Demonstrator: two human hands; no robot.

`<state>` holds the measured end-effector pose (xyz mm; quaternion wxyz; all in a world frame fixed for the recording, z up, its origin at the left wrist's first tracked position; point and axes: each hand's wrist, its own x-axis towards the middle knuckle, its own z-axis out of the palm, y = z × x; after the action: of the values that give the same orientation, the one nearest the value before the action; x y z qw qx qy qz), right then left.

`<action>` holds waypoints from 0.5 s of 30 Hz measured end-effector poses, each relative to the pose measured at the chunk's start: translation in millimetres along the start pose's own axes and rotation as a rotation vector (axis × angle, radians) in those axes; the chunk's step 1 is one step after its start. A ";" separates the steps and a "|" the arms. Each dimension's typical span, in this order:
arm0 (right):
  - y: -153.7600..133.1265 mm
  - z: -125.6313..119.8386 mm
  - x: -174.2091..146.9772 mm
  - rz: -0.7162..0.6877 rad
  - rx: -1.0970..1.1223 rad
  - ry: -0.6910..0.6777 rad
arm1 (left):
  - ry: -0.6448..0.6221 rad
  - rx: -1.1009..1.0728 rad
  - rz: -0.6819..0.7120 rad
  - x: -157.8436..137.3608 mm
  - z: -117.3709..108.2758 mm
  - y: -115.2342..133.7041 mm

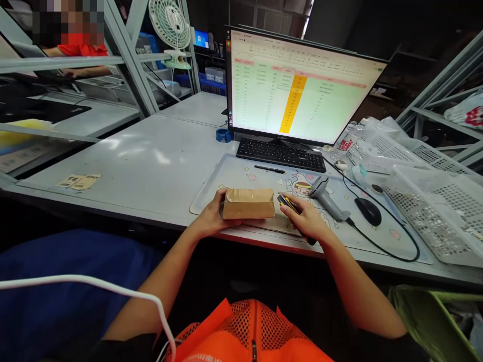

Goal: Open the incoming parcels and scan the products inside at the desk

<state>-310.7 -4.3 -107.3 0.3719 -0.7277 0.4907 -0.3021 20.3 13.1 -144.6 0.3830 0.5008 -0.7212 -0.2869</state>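
The left hand (212, 215) is clamped on the 9 o'clock end of 1 brown cardboard box (249, 208) at the near edge of the table (151, 163). Apart from it, the right hand (307, 217) grips 1 yellow-and-black utility knife (286, 201) just off the box's 3 o'clock end. Farther out at 3 o'clock lies a grey barcode scanner (332, 202); at 1 o'clock, a black pen (269, 169), then a keyboard (281, 155).

One cardboard box (249, 207), one cutter (286, 202), one scanner (329, 200), one pen (269, 169), one fan (172, 22).
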 end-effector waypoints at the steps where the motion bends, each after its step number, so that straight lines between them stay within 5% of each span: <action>1: -2.3 0.2 3.7 -0.031 -0.028 -0.007 | -0.003 0.006 0.004 0.6 -0.8 -0.4; 7: -10.9 2.0 9.0 -0.120 -0.103 -0.004 | -0.006 0.024 0.061 0.0 0.1 -4.8; 15: -17.3 12.0 -23.3 -0.124 -0.309 -0.028 | 0.058 0.151 0.205 -5.1 4.5 -2.8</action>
<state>-300.4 24.7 -101.0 0.2428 -0.8094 0.4802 -0.2353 18.9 17.1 -150.5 0.3923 0.4601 -0.7766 -0.1767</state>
